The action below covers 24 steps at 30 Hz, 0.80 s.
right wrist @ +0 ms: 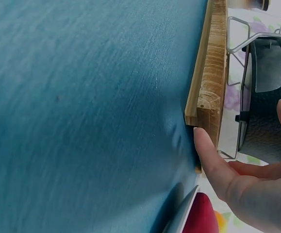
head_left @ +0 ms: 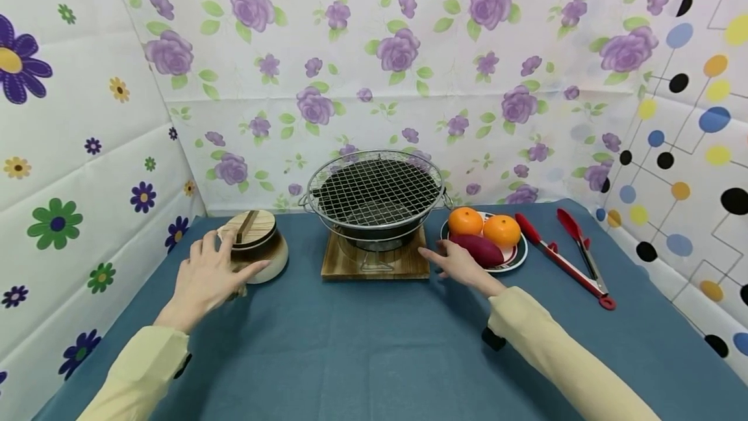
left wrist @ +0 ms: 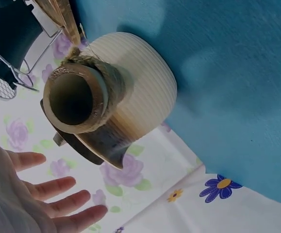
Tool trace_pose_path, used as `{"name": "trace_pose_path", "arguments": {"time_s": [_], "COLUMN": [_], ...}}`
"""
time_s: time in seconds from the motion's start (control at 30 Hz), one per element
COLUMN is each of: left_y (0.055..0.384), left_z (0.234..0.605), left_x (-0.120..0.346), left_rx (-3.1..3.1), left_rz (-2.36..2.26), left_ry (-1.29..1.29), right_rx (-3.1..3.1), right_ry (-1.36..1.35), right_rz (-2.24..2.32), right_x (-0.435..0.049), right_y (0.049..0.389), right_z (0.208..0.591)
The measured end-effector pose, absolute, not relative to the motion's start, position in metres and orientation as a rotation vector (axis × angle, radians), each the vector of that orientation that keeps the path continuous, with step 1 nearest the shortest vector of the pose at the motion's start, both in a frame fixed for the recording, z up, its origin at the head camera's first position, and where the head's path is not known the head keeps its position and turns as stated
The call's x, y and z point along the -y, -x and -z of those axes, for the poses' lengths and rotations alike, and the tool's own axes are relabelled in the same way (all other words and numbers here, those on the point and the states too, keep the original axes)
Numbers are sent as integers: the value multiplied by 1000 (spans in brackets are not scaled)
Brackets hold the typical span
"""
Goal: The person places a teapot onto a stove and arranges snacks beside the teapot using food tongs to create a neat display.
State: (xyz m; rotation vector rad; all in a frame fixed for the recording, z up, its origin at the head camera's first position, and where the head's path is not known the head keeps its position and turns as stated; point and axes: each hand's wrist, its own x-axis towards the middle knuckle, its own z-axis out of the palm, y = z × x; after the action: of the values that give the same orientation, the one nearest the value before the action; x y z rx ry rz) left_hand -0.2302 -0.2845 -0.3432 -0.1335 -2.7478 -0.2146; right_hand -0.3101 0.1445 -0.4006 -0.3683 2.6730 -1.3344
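Observation:
My left hand (head_left: 201, 275), fingers spread, is held in front of a small pale ceramic pot (head_left: 274, 265) with a wooden lid (head_left: 257, 226). In the left wrist view the pot's hollow, rope-wrapped handle (left wrist: 113, 87) points at the camera, and the fingers (left wrist: 57, 189) grip nothing. My right hand (head_left: 461, 265) reaches in between a wooden board (head_left: 339, 265) and a plate (head_left: 522, 257). Seen from the right wrist, its index finger (right wrist: 213, 160) is extended near the board's corner (right wrist: 210, 92); whether they touch I cannot tell. A black tabletop grill (head_left: 376, 193) with a wire mesh stands on the board.
The plate bears two oranges (head_left: 502, 231) and a purple sweet potato (head_left: 476, 250). Two red-handled tongs (head_left: 561, 260) lie to its right. A blue cloth (head_left: 362, 356) covers the table, with patterned sheets (head_left: 350, 70) enclosing its back and sides.

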Motion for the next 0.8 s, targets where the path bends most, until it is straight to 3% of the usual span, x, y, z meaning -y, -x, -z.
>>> {"name": "trace_pose_path", "arguments": {"time_s": [0.8], "left_y": [228], "left_z": [352], "left_x": [291], "left_rx": [2911], "left_rz": [504], "left_ry": [-80], "right_rx": [-2615], "right_ry": [258], "right_rz": [1333], "right_x": [-130], "right_y": [322], "right_z": [413]}}
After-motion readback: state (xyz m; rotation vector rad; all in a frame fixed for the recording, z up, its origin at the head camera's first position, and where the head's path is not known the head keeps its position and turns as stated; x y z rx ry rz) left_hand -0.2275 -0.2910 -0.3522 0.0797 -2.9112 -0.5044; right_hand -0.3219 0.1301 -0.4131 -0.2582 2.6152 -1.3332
